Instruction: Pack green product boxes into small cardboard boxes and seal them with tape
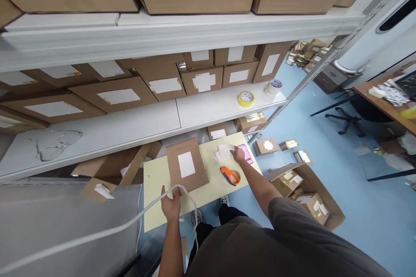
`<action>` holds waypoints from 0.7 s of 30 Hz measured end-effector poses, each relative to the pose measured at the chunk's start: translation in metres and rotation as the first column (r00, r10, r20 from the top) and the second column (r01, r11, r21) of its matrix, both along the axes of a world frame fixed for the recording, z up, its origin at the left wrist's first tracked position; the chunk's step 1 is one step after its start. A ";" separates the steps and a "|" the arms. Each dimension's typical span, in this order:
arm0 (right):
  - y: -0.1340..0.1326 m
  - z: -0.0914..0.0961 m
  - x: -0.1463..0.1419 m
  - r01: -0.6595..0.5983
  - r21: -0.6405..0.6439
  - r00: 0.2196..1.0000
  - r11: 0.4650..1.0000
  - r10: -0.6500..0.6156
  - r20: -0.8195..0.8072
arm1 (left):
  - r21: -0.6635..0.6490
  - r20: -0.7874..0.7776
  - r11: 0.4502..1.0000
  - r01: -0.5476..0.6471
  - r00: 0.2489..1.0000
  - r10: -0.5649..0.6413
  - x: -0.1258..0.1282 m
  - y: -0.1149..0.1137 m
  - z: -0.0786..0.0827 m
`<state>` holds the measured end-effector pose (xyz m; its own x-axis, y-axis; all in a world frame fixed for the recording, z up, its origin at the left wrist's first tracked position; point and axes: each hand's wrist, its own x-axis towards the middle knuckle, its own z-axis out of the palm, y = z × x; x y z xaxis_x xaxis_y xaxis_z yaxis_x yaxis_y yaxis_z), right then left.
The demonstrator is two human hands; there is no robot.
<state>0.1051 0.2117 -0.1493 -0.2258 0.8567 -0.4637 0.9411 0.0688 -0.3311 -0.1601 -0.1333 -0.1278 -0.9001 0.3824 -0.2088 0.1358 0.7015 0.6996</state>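
While my left hand (170,207), fingers parted, sits at the near edge of the carton (199,170) in mid-frame, my right hand (239,155) touches the white slips (223,152), fingers bunched; I cannot tell whether either grips. The cable (128,224) looping across my left hand could snag and drag the carton askew on the counter (157,173). I can read nothing on the carton's label (186,164).
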 end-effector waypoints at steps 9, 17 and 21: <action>-0.032 0.033 0.012 -0.050 0.170 0.985 0.984 0.077 -0.156 | 0.253 -0.035 0.871 0.420 0.904 -0.426 0.042 0.142 0.071; -0.091 0.059 0.000 -0.048 0.241 0.953 0.969 0.117 -0.279 | 0.232 0.227 0.711 0.664 0.674 -0.703 0.129 0.234 0.090; -0.091 0.073 0.014 -0.187 0.251 0.807 0.950 0.295 -0.511 | 0.172 0.174 0.738 0.653 0.717 -0.675 0.105 0.233 0.098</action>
